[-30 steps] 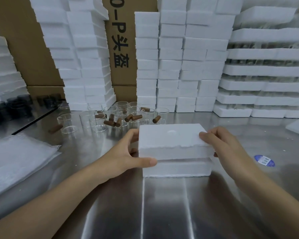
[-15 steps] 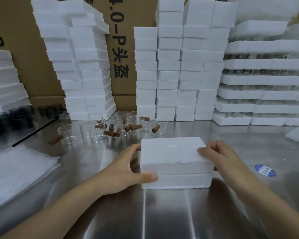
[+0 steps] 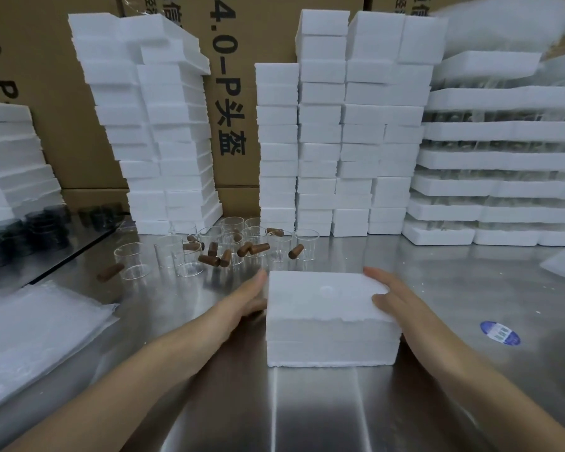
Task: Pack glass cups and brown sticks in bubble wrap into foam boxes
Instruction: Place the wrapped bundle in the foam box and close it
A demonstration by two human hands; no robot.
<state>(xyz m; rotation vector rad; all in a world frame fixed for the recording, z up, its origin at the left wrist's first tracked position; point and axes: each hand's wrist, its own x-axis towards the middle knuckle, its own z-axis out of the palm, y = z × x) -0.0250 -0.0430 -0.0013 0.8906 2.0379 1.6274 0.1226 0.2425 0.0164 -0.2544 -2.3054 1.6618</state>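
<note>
While lidded box (image 3: 330, 318) sits on table (image 3: 307, 415), left hand (image 3: 242, 301) presses its left side, fingers straight; right hand (image 3: 402, 301) lies on right edge, fingers loosely extended; cups (image 3: 255, 236), sticks (image 3: 209, 260) behind.

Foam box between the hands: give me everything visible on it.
The foam box is a white rectangular block that looks like expanded polystyrene. It is in two stacked halves, with a ragged seam where the lid meets the base and a shallow round dimple on top. It is closed, contents hidden, and sits flat on the shiny metal table. The left hand rests against its left side. The right hand lies along the right edge, thumb on the lid.
</note>
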